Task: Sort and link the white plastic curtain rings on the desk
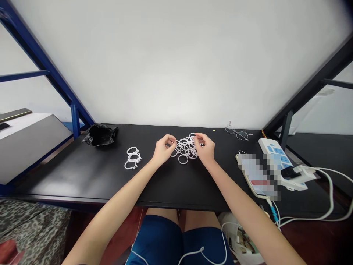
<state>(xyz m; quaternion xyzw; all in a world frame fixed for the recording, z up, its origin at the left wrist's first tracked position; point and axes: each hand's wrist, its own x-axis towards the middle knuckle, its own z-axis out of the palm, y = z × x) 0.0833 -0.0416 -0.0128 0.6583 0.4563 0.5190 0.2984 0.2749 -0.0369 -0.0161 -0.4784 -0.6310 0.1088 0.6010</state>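
Note:
A loose pile of thin white plastic rings [183,159] lies on the black desk between my two hands. My left hand [164,148] is at the pile's left edge, thumb and fingers curled together on a white ring. At the right edge, my right hand [205,149] has its fingers bent in and pinches another white ring, partly hidden behind the fingers. Several white rings with open gaps and small knobbed ends [132,159] lie in a separate group to the left of my left forearm.
A crumpled black plastic bag [100,135] stands open at the back left. Eyeglasses [242,135] lie near the wall. On the right are a charging phone [249,180], a power strip [271,147] and a plugged-in adapter with white cables [296,178]. Metal frame bars rise at both sides.

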